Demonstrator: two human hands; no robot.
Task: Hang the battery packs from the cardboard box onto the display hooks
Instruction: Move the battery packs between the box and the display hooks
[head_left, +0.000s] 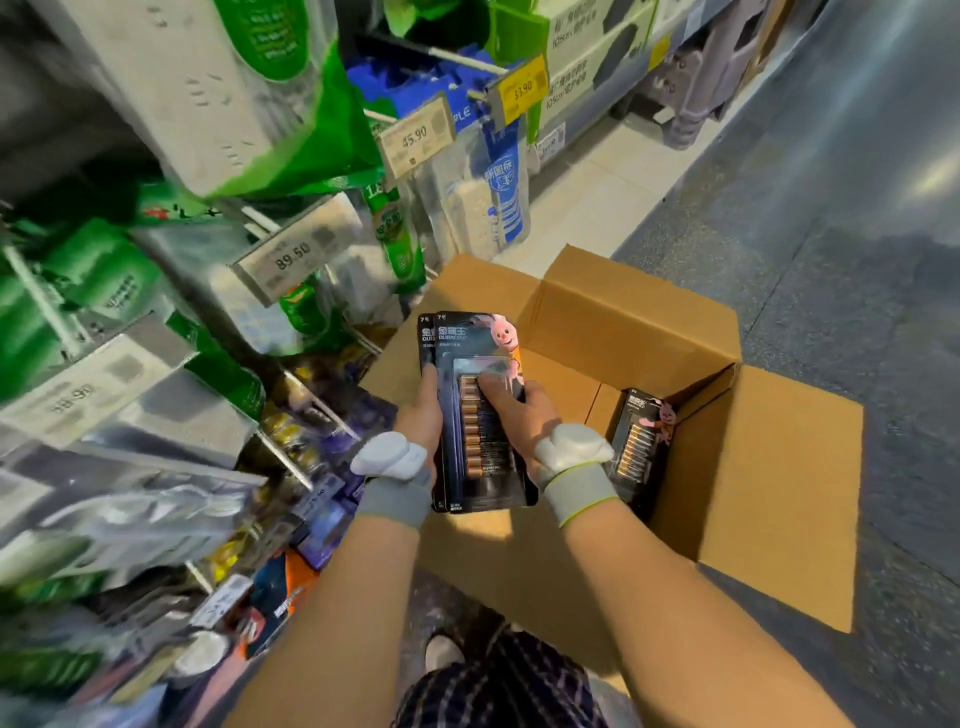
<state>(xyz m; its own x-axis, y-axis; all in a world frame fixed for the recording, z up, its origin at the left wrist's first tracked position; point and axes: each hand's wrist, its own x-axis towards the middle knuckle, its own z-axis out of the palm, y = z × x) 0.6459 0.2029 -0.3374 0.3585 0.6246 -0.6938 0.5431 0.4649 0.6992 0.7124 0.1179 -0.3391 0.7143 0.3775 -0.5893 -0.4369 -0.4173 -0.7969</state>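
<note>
Battery packs (480, 415), at least two stacked face up, are in both your hands, above the near-left part of the box (769, 467). Your left hand (422, 413) grips the stack's left edge, thumb curled onto the front. Your right hand (519, 421) clamps the right side, thumb pressed on the blister over the cells; the other fingers are hidden behind. Holding from both edges squares the cards, which I judge keeps their hang holes aligned, though I cannot make out the holes.

Just beyond, the box stands on the floor with its flaps folded outward, so you can reach in freely. Spare packs (641, 447) stand on edge against its right inner wall.

Left of the box, hooks (285, 457) jut from the display among blurred goods. Farther up, a price tag (293, 254) hangs at a hook's end. Your stack is well apart from every hook, so hanging is not yet begun.
</note>
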